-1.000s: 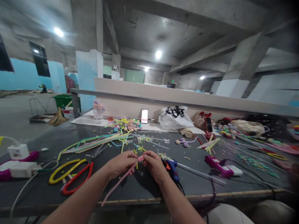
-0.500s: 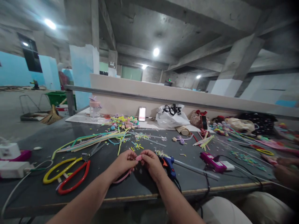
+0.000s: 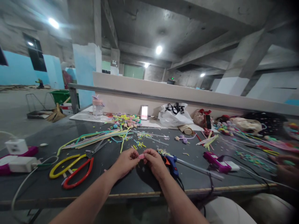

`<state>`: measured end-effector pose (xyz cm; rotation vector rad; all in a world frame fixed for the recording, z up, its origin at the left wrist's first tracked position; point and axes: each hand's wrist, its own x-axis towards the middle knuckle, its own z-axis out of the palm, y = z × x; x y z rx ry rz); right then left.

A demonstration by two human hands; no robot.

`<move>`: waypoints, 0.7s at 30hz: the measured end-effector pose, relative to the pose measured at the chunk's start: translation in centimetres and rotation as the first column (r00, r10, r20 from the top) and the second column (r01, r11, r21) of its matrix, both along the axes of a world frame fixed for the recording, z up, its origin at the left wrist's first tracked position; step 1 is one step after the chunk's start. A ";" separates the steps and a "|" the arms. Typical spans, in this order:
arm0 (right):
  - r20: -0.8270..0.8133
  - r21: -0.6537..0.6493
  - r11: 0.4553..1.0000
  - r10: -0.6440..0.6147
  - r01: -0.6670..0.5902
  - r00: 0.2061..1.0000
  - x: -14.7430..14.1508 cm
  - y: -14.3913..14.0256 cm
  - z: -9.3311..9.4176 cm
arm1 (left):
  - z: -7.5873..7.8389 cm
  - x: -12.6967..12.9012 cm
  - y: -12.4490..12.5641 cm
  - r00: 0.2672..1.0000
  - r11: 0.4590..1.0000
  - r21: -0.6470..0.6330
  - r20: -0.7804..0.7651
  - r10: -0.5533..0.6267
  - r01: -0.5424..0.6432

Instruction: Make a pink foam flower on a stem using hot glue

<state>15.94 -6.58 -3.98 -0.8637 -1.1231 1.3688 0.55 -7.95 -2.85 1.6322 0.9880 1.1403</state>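
Two hands, the left hand [image 3: 128, 161] and the right hand [image 3: 153, 160], are close together over the front half of the worktop [image 3: 130, 186]. We see that they pinch, between thumbs and fingers, a small pink piece [image 3: 141, 156], which is in the middle between them. Just beside the right hand we find a blue glue gun [image 3: 172, 165], and from it a long clear stick [image 3: 198, 168] extends to the right. On the left side lie large scissors [image 3: 90, 155], with one yellow handle and one red. At the right edge we notice the hand of another person [image 3: 287, 169], dark and blurred. Between this and the glue gun lies a purple power strip [image 3: 215, 162]. Beyond the two hands we observe scattered cut bits [image 3: 139, 145], and to their left a bundle of pastel strips [image 3: 100, 139]. Farther back there is a heap of coloured pieces [image 3: 126, 120]. Near it, on the right, we see an upright phone [image 3: 144, 112] with lit screen; then a white bag [image 3: 174, 116], all before a pale partition [image 3: 144, 84].
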 end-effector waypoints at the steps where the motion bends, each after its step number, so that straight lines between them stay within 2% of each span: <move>1: 0.002 0.000 1.000 0.001 -0.001 1.000 0.0 0.0 0.0 | 0.0 0.0 0.0 1.000 1.000 0.002 -0.010 0.001 -0.001; 12: 0.035 0.000 1.000 0.006 -0.006 0.999 0.1 0.1 -0.3 | -0.6 0.1 0.3 0.999 1.000 0.002 -0.036 0.003 -0.002; 21: 0.019 0.029 1.000 0.005 -0.005 1.000 0.0 -0.3 0.2 | -1.2 0.2 0.5 1.000 0.997 0.070 -0.002 -0.013 0.013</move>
